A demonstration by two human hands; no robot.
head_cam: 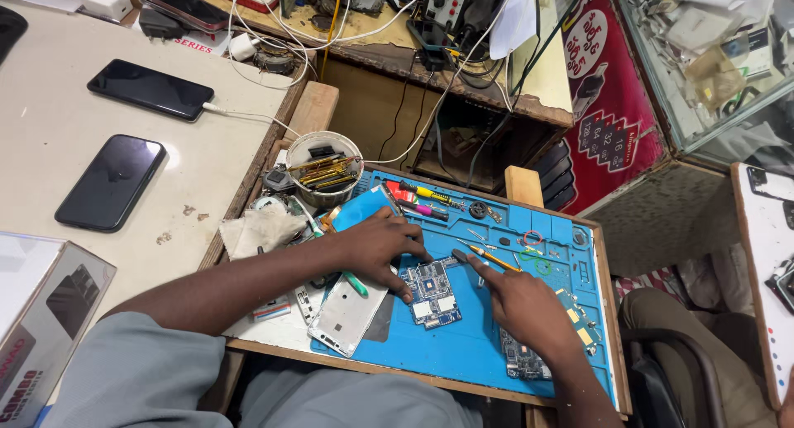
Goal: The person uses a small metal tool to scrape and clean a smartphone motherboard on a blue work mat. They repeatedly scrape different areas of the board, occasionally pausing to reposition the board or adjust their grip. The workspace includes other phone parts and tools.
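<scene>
Blue rubbery mat [463, 345]; left hand [376, 246] fingers spread, pinning circuit board [432, 291]; right hand [521, 308] fingers pinching tweezers [488, 257].

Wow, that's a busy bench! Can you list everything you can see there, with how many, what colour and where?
circuit board: one, blue, mid-mat under the fingers
work mat: one, blue, covering the bench
phone frame: one, white, left edge of the mat
second board: one, dark, near edge of the mat
tub of tools: one, whitish, behind the mat
screwdrivers: several, red and yellow, back of the mat
phones: two, black, on the cream counter at left
cloth: one, grubby white, left of the mat
left hand: pressing on the circuit board
right hand: holding a yellow tool over the board
</scene>
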